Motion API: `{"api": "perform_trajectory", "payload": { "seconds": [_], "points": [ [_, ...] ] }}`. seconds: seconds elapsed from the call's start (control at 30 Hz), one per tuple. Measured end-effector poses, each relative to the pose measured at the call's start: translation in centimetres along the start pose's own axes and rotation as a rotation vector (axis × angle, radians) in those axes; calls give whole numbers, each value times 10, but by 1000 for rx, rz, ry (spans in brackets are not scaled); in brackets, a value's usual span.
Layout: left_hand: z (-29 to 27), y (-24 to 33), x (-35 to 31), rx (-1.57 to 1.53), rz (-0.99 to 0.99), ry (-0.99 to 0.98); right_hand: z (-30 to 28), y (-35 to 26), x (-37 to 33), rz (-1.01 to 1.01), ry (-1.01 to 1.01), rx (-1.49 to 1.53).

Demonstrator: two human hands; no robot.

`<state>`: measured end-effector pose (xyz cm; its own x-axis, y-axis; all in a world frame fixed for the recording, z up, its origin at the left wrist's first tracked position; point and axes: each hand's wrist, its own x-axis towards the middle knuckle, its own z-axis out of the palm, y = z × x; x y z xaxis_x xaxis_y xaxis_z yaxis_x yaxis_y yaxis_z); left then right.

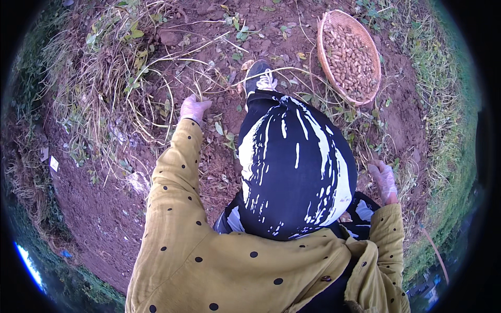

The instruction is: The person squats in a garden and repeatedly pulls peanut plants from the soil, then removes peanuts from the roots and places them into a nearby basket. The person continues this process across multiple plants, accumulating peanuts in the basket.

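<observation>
My left hand [194, 108], in a thin clear glove, is closed at the edge of a tangle of pulled peanut plants [151, 88]. Thin stems rise from between its fingers, and the thumb points to the right. Low beside my bent knee, my right hand [383, 178], gloved likewise, has its fingers curled near some green and dry stalks. Whatever may be in those fingers is too small to make out. Ahead on the right, a round woven basket [321, 55] holds many unshelled peanuts [348, 60].
My dark shoe [257, 78] stands on reddish soil [209, 47], a long stem crossing by its laces. Black and white trousers [292, 161] cover my bent leg. Grass [449, 125] borders the right side. A small white scrap [54, 163] lies far left.
</observation>
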<state>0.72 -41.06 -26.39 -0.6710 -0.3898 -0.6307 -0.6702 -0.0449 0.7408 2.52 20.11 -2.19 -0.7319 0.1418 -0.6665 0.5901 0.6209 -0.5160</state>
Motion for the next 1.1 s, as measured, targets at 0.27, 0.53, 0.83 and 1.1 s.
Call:
{"api": "perform_trajectory", "payload": {
  "seconds": [0.27, 0.53, 0.83, 1.1],
  "points": [
    [-47, 46, -13, -32, -54, 60, 11, 0, 2, -55, -36, 24],
    [-59, 41, -9, 583, 252, 191, 17, 29, 1, -51, -76, 33],
    [-55, 7, -61, 224, 109, 434, 32, 20, 13, -14, -94, 87],
    [-17, -56, -80, 450, -258, 263, 38, 11, 14, 20, -138, 98]
  ]
}}
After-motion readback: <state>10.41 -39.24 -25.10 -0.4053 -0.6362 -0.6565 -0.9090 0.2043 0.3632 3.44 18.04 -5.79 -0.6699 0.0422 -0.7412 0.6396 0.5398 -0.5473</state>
